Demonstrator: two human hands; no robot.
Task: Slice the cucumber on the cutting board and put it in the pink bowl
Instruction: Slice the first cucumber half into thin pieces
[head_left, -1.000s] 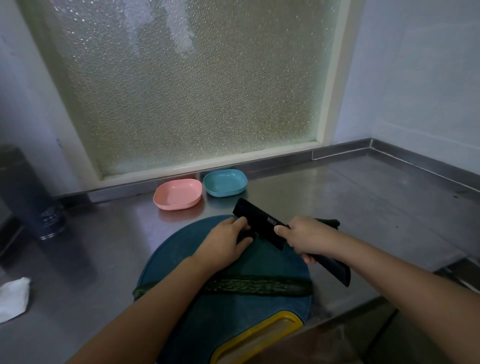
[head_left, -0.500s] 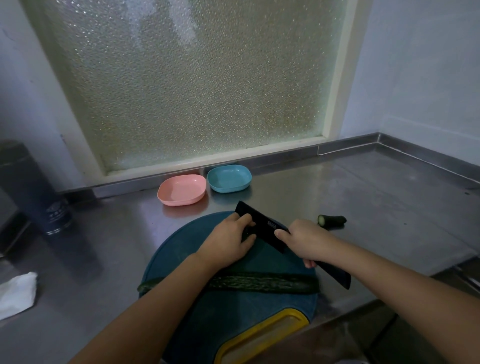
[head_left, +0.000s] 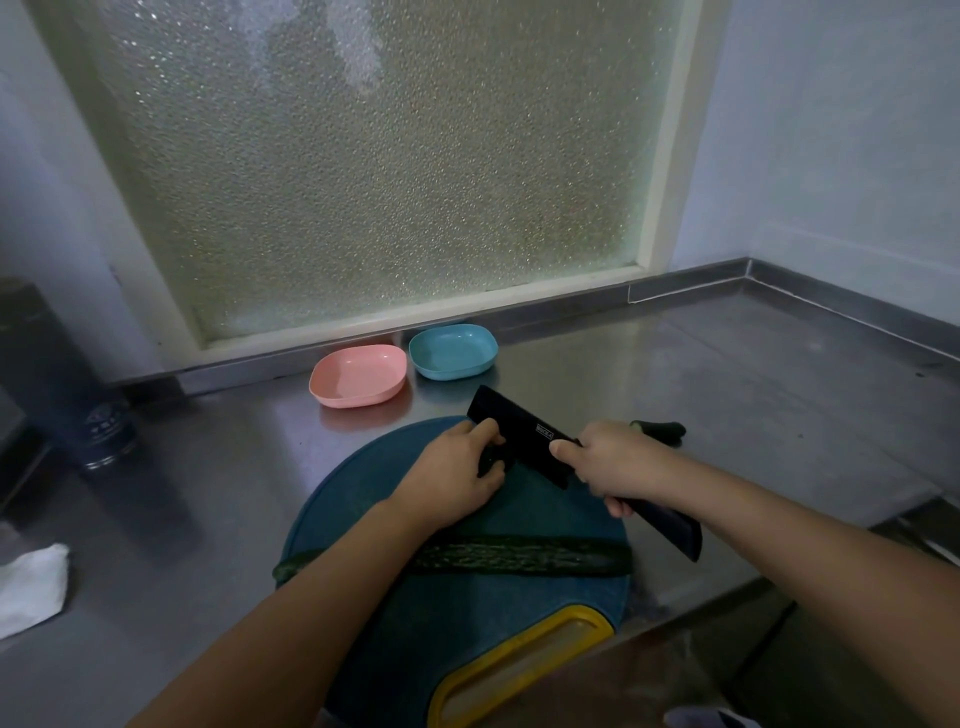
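Little has shifted in the last half second: the right hand (head_left: 610, 462) still clenches the handle of the black knife (head_left: 519, 431), whose blade slants over the far part of the cutting board (head_left: 374, 467), and the left hand (head_left: 457, 480) curls its fingers round a short dark piece (head_left: 490, 461) beside the blade. The cucumber (head_left: 519, 556) lies across the board's near half, under the left forearm, its ends reaching both edges. Past the board's far edge sits the pink bowl (head_left: 358, 376) with bare steel between, a cucumber stub (head_left: 662, 430) lies off its right edge, and open counter (head_left: 779, 395) stretches beyond.
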